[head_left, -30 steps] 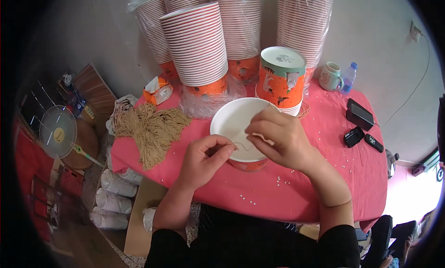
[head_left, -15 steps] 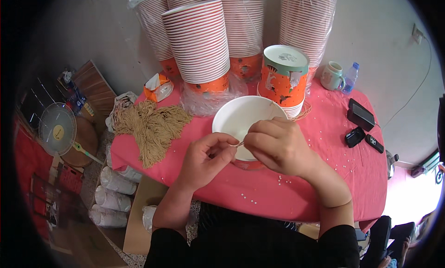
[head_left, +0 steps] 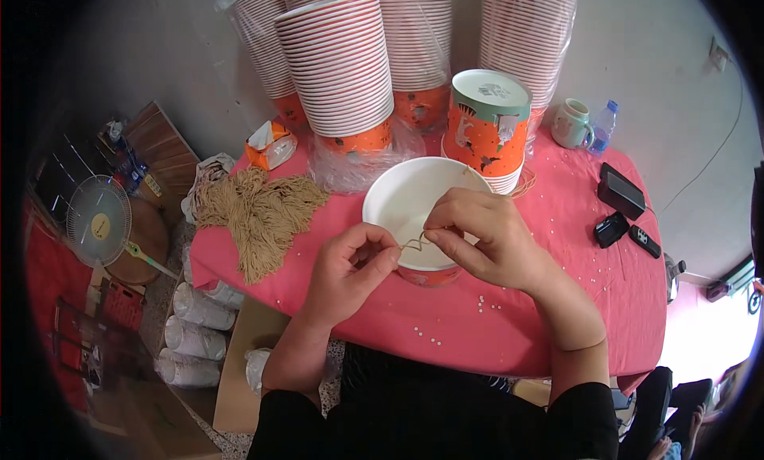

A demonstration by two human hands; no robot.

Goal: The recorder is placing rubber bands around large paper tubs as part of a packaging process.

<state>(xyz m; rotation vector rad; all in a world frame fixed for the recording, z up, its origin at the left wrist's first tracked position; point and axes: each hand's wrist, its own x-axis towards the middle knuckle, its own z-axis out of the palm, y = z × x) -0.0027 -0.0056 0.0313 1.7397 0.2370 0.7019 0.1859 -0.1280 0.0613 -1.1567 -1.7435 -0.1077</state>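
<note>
A thin tan cord (head_left: 411,244) runs in a small loop between my two hands. My left hand (head_left: 348,270) pinches one part of it between thumb and forefinger. My right hand (head_left: 492,235) pinches the other part, fingers bent. Both hands are over the near rim of an open paper bucket (head_left: 398,191), white inside with a patterned red-orange outside. A bit of cord also shows at the bucket's far right rim. To the left lies a heap of tan cords (head_left: 259,217).
Upside-down orange buckets (head_left: 487,138) stand behind. Tall stacks of buckets (head_left: 338,70) line the wall. A mug (head_left: 571,126), a water bottle (head_left: 605,126) and a black box (head_left: 621,193) are at the right. White bits dot the pink tablecloth (head_left: 382,317).
My hands have drawn slightly apart, and more of the cord now shows as a loop between them. My right fingers have shifted up and opened a little around it.
</note>
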